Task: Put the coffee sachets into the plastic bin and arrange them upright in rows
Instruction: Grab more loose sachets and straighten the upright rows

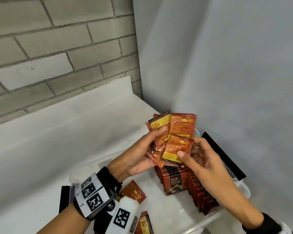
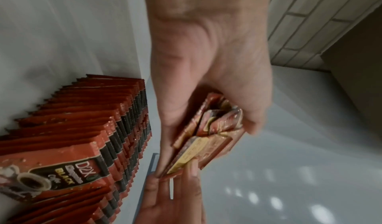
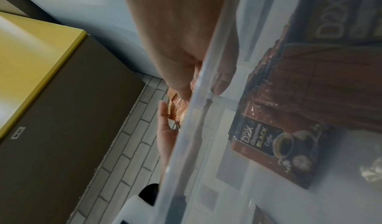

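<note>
left hand grips fanned sachets | right hand pinches one | risk: loose fan slips, topples rows

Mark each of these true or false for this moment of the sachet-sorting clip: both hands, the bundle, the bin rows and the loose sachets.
1. The left hand holds a fanned bundle of sachets. True.
2. The right hand hangs idle, away from the bundle. False: its thumb and fingers pinch the front sachet.
3. Sachets stand upright in rows inside the plastic bin. True.
4. All sachets are already standing in rows. False: a loose sachet lies flat near the left wrist.
</note>
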The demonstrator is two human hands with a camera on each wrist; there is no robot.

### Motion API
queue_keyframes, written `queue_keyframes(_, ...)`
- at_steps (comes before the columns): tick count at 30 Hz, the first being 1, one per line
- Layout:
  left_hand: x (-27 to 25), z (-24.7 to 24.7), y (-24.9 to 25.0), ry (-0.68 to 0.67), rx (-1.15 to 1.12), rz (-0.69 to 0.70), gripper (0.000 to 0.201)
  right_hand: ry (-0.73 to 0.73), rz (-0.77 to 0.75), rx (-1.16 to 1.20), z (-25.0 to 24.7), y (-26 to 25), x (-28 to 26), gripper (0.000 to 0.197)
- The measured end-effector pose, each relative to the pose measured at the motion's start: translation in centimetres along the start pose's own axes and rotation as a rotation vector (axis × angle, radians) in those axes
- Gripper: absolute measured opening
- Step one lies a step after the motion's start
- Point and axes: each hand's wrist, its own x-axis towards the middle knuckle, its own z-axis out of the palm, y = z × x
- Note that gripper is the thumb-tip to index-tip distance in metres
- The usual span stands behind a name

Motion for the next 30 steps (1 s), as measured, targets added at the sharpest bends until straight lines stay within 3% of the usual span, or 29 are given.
queue_keyframes(5, 0.1, -0.1, 0.0, 0.114, 0.064, 0.034, 0.047, 0.077, 0.020, 0.093, -0.2, -0.1, 0.1, 0.028)
queue_keyframes(14, 0.1, -0.4, 0.1, 0.149, 0.205, 0.159, 0.035, -0.062, 0.067, 0.042, -0.2, 0.2, -0.1, 0.037)
queue_keyframes(18, 0.2, -0.7, 0.3, 0.186, 0.240, 0.201, 0.037, 0.020, 0.040, 0.062, -0.4, 0.0, -0.1, 0.039)
queue_keyframes(22, 0.2, -1.0, 0.5, 0.201, 0.268, 0.173, 0.037, 0.088, 0.051, 0.130, -0.8, -0.5, -0.2, 0.027)
queue_keyframes(30, 0.1, -0.8, 0.3, 0.080, 0.393, 0.065, 0.030, 0.090, 0.059, 0.180, -0.5, -0.5, -0.1, 0.021)
